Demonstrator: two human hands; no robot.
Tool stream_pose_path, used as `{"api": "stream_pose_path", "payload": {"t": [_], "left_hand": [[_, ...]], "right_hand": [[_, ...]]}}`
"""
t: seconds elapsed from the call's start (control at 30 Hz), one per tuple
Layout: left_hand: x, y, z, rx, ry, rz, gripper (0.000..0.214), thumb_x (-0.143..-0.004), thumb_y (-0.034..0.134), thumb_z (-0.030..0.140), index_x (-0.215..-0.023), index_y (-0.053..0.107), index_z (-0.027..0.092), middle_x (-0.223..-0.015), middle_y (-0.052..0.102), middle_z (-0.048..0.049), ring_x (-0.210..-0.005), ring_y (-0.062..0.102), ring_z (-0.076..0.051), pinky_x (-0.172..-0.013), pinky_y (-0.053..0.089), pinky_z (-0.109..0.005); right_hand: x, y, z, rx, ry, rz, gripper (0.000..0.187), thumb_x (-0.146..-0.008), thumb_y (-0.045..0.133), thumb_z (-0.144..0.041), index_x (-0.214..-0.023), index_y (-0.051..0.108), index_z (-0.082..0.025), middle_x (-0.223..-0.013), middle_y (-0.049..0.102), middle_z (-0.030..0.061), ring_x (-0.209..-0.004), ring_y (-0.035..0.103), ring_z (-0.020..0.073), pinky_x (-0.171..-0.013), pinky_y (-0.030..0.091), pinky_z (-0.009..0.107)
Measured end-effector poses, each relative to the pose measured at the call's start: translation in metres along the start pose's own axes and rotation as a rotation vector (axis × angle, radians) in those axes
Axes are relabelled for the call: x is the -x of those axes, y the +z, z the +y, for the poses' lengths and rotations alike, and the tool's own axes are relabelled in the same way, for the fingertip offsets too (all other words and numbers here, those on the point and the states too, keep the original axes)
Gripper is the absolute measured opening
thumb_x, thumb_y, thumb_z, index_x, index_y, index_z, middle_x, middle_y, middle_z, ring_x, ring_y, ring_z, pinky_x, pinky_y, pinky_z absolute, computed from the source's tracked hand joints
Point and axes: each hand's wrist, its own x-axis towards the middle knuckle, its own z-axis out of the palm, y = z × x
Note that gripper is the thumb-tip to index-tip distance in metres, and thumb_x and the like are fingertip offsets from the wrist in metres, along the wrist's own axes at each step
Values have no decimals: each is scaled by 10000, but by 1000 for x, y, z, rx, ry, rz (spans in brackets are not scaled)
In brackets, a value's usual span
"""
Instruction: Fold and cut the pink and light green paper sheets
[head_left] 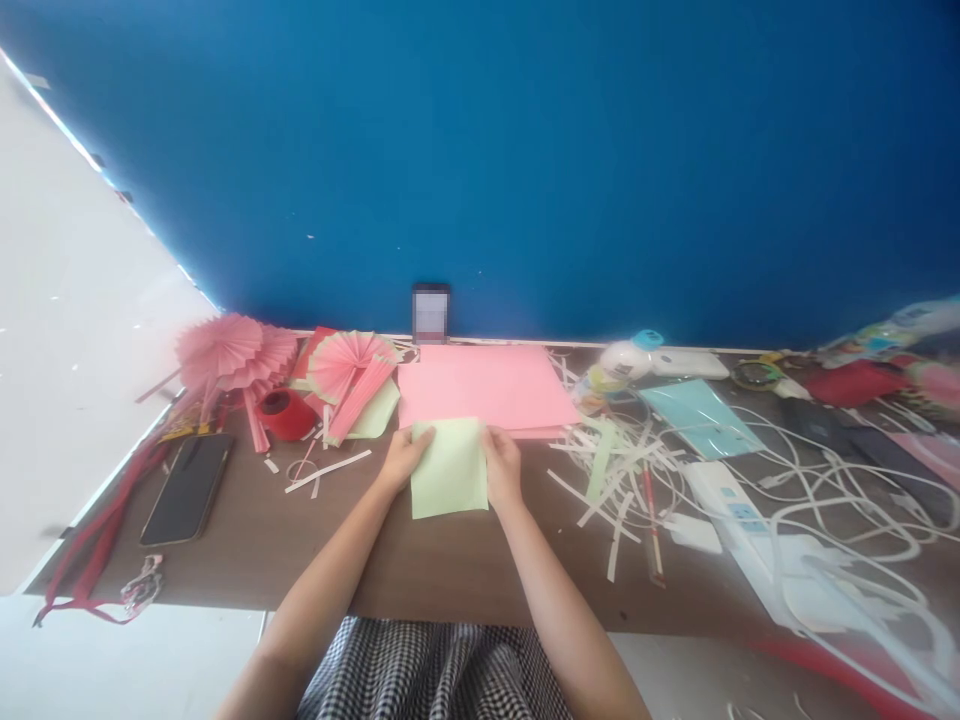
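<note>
A light green sheet of paper (pixel 449 470) is held up by its two sides, just above the brown table. My left hand (pixel 406 456) pinches its left edge, thumb on the near face. On the opposite edge my right hand (pixel 502 464) grips in the same way, its fingers mostly behind the sheet. Behind the green paper lies a stack of pink paper (pixel 487 385), partly covered by it. To the left stands a folded pink paper fan with a green rim (pixel 352 365).
Further left are pink pleated fans (pixel 232 360), a red spool (pixel 286 414) and a dark phone (pixel 189 488). At right lie white paper strips (pixel 619 470), a bottle with a blue cap (pixel 626 360), a teal packet (pixel 703 418), a power strip (pixel 727 500) and tangled white cables (pixel 847 520).
</note>
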Motion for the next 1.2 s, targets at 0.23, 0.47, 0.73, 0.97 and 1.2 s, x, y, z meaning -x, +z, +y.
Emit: {"api": "stream_pose_path", "payload": {"t": [0.23, 0.47, 0.73, 0.97, 1.2], "left_hand": [[0, 1, 0, -12, 44, 62, 415, -631, 615, 507, -734, 622, 105, -583, 605, -54, -529, 554, -160, -490, 423, -243], [-1, 1, -1, -14, 50, 79, 426, -633, 610, 511, -743, 619, 100, -581, 601, -40, -522, 555, -156, -486, 410, -237], [-1, 1, -1, -28, 33, 99, 403, -625, 617, 497, -720, 620, 106, -535, 575, -26, -514, 548, -159, -479, 401, -236], [-1, 2, 0, -60, 55, 100, 407, -632, 602, 509, -715, 609, 110, -548, 574, -25, -522, 544, -157, -479, 399, -233], [0, 3, 2, -144, 164, 108, 344, -715, 525, 480, -718, 568, 138, -673, 587, -14, -611, 534, -134, -551, 408, -215]], "right_hand": [[0, -1, -6, 78, -21, -9, 270, -692, 612, -409, -819, 623, -172, -840, 661, 56, -790, 593, 201, -705, 451, 313], [-1, -3, -5, 120, -5, -6, 267, -670, 631, -394, -803, 634, -163, -844, 665, 69, -806, 596, 218, -719, 454, 332], [0, 0, -3, 81, -4, 10, 267, -685, 615, -416, -798, 610, -174, -777, 651, 43, -719, 587, 184, -643, 451, 288], [0, -1, -5, 135, -21, 7, 274, -691, 604, -422, -805, 618, -173, -805, 659, 57, -753, 600, 200, -671, 466, 310], [-3, -5, -4, 254, -93, -31, 261, -678, 613, -397, -793, 624, -163, -836, 667, 78, -813, 609, 221, -753, 465, 350]]}}
